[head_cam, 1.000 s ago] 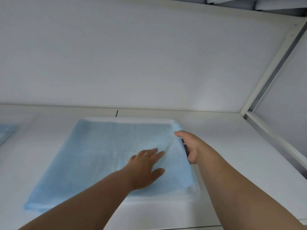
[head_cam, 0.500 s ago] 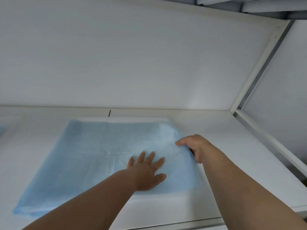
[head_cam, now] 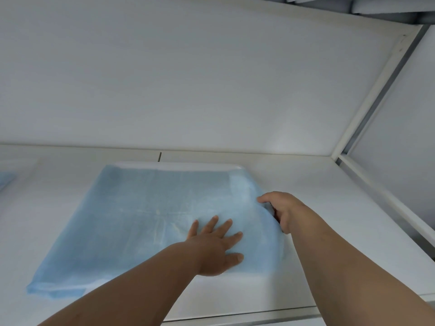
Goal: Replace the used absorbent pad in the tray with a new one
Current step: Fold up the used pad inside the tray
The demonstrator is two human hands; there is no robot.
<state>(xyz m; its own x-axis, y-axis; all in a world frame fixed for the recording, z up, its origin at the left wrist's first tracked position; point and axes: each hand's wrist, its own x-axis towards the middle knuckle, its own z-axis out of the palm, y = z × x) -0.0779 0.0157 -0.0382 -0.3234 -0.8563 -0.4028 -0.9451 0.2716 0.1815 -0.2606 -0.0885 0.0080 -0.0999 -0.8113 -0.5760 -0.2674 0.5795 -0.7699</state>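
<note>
Pressing hand: the left hand (head_cam: 215,250) is lying flat on the blue absorbent pad (head_cam: 131,222), fingers straight and spread, palm down on the pad's near right part.
Gripping hand: the right hand (head_cam: 281,211) is curling its fingers round the pad's right edge, pinching the sheet so that it is bunching and lifting slightly there.
Pad position: the absorbent pad is lying spread out over the white tray (head_cam: 174,165), covering nearly all of it; its near left corner is hanging past the tray onto the shelf.
Tray position: the tray is sitting on the white shelf surface (head_cam: 317,208), close to the back wall (head_cam: 188,78), and only its far rim and a strip near the right side are showing beyond the pad.
Pad surface: faint creases are running across the middle of the sheet, and the far right corner is looking paler where it is folding up against the rim.
Left margin: a second patch of blue (head_cam: 6,182) is showing at the far left edge, well apart from the tray; what it is cannot be told.
Right side: a white frame post (head_cam: 376,90) is rising at an angle from the shelf's far right corner.
</note>
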